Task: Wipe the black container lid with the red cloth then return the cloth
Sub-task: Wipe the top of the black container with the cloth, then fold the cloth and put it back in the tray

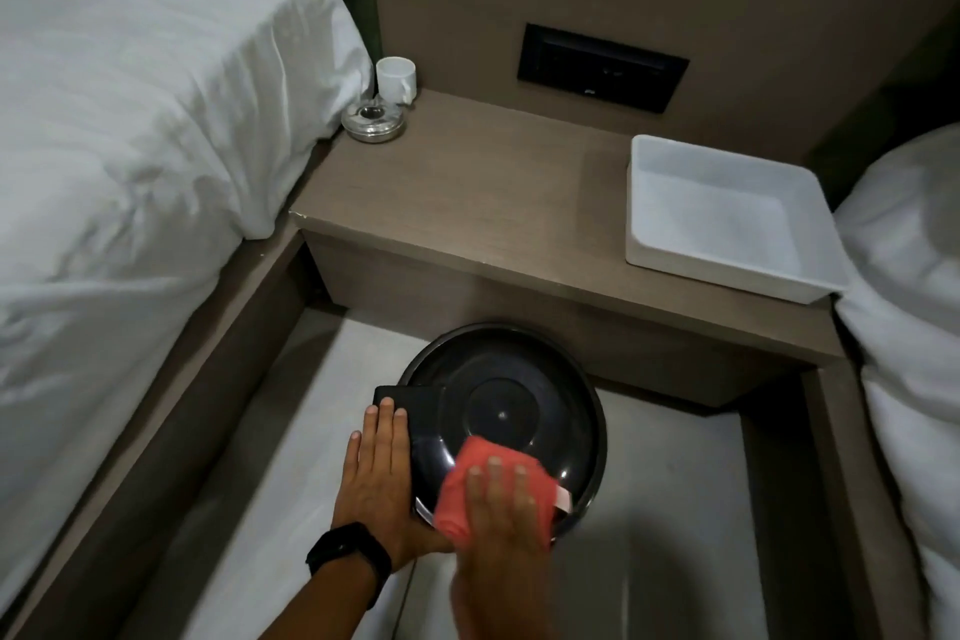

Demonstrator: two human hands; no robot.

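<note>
Black container lid (pixel 511 411) sits domed on the floor, near the bedside surface (pixel 467 192); its near edge is hidden by my hands. Right hand (pixel 501 509), blurred, presses the red cloth (pixel 491 470) flat, fingers spread. Left hand (pixel 376 473) lies open against the lid's left edge.

Right hand (pixel 501 499) flat on red cloth (pixel 488 478)

Red cloth (pixel 491 489) under my fingers (pixel 493 470), glossy black container lid (pixel 511 411), black band (pixel 349 556) on my left wrist, plain white tray (pixel 727 218), white cup (pixel 397 78), silver ashtray (pixel 373 122), grey-brown wood-grain tabletop (pixel 467 192), white bedding (pixel 145 120), pale grey floor (pixel 291 431)
</note>
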